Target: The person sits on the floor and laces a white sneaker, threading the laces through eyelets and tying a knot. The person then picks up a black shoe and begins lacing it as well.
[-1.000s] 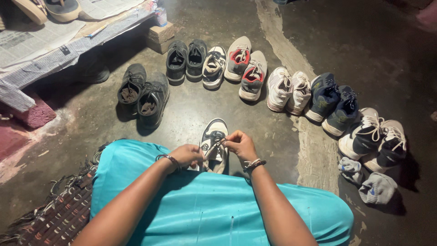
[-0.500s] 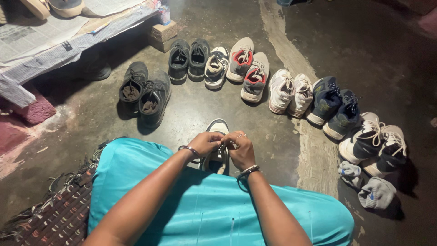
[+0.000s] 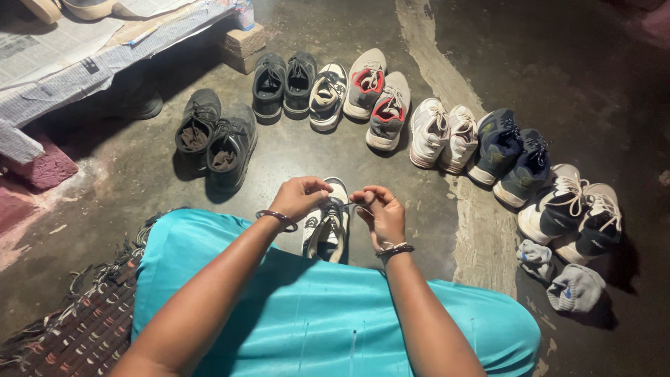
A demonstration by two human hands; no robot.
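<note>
A black and white sneaker [image 3: 326,227] rests on the floor just past my turquoise-clad lap [image 3: 314,314], toe pointing away. My left hand [image 3: 300,197] is closed over the shoe's upper part, pinching a lace. My right hand [image 3: 380,213] sits to the right of the shoe, fingers pinched on a lace end stretched between the two hands. Both wrists wear bangles.
Several pairs of shoes curve in a row on the dark concrete floor: black pair [image 3: 213,136], dark pair [image 3: 285,84], grey-red pair [image 3: 377,98], white pair [image 3: 443,132], navy pair [image 3: 509,153], black-white pair [image 3: 576,209]. Socks [image 3: 572,286] lie at right. A newspaper-covered platform [image 3: 77,49] stands at upper left; a woven mat [image 3: 77,328] lies at lower left.
My hands have moved up the shoe toward its toe end and drawn apart a little, with a lace now stretched between them. The view has shifted slightly.
</note>
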